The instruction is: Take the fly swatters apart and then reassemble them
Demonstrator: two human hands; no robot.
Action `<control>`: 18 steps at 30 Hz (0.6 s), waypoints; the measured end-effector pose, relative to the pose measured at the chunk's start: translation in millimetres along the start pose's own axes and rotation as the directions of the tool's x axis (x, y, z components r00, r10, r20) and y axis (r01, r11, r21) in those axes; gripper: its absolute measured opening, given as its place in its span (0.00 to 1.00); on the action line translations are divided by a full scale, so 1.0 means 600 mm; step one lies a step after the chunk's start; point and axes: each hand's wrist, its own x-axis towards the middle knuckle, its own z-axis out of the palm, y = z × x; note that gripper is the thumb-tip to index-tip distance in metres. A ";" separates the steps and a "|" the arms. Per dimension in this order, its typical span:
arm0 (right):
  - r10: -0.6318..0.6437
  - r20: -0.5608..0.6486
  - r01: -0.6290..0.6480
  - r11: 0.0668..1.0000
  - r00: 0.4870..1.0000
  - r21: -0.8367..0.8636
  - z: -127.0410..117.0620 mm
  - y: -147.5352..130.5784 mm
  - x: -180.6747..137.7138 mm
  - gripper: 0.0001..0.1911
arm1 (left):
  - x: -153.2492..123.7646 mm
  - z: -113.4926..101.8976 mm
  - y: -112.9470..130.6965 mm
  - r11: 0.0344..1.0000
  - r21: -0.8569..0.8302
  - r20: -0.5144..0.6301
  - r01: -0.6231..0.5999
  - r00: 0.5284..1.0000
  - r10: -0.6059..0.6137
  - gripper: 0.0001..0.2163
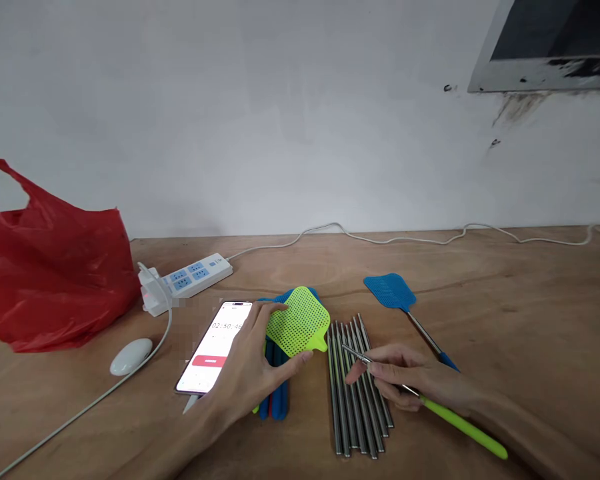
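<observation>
My left hand [250, 367] holds a lime-green perforated fly swatter head [300, 320] by its edge, fingers on the far left side and thumb near its short neck. Beneath it lie more swatter heads and several blue handles [280, 393], partly covered. Pinched in my right hand [410, 377] is a thin metal rod with a green handle [465, 427], its bare tip pointing toward the green head but apart from it. Several loose metal rods [355, 400] lie side by side under that tip. A blue fly swatter [393, 291] with a metal shaft rests beyond my right hand.
A lit phone [215, 347] showing a timer lies left of my left hand. Farther left are a white mouse-shaped object [131, 357], a cable, a white power strip [195, 275] and a red plastic bag [55, 267]. A white cord [405, 239] runs along the wall.
</observation>
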 end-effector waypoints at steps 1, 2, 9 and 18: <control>0.003 -0.008 -0.003 1.000 1.000 -0.001 0.002 0.000 -0.001 0.23 | 0.000 0.001 -0.001 1.000 -0.001 -0.007 -0.005 1.000 0.005 0.25; 0.006 -0.023 -0.006 1.000 1.000 0.016 0.004 0.001 -0.001 0.23 | -0.001 0.002 -0.001 1.000 0.003 -0.015 -0.006 1.000 0.006 0.25; 0.006 -0.027 -0.004 0.997 1.000 0.080 0.010 0.010 -0.004 0.25 | -0.005 0.006 0.000 1.000 0.013 -0.040 -0.017 0.999 0.018 0.25; -0.015 0.015 0.016 0.997 1.000 -0.074 0.006 0.015 -0.002 0.26 | -0.008 0.009 0.003 1.000 0.010 -0.017 -0.013 1.000 0.013 0.26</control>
